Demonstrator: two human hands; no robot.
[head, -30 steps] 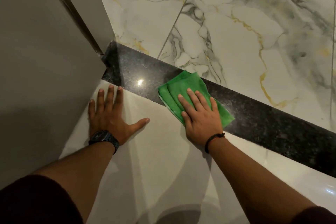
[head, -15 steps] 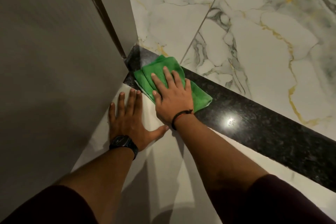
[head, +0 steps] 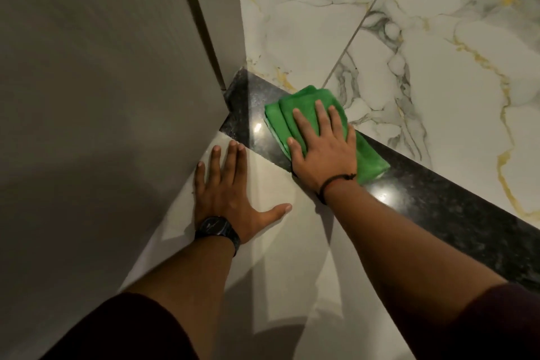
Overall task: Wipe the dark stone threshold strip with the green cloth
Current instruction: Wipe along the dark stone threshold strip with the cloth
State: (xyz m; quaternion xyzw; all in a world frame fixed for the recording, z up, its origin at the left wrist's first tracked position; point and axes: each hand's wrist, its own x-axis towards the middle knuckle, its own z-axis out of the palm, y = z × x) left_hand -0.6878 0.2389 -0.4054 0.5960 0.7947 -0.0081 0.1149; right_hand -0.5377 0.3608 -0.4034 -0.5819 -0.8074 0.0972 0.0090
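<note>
Green cloth [head: 295, 114] lies on dark threshold strip [head: 438, 199], seemingly polished.

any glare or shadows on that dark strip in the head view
Head view: two small bright glints on the dark stone strip, one left of the green cloth, one beside the right hand wrist; arm shadows fall on the pale tile; lighting dim.

There are two hands: the left hand [head: 226, 199] in the lower middle of the frame and the right hand [head: 324, 152] near the centre. There is one green cloth [head: 295, 108] and one dark stone threshold strip [head: 432, 199]. One black watch [head: 217, 231] and one thin dark bracelet [head: 336, 183] are on the wrists. Two marble tiles with veins [head: 306, 23] fill the upper right.
</note>
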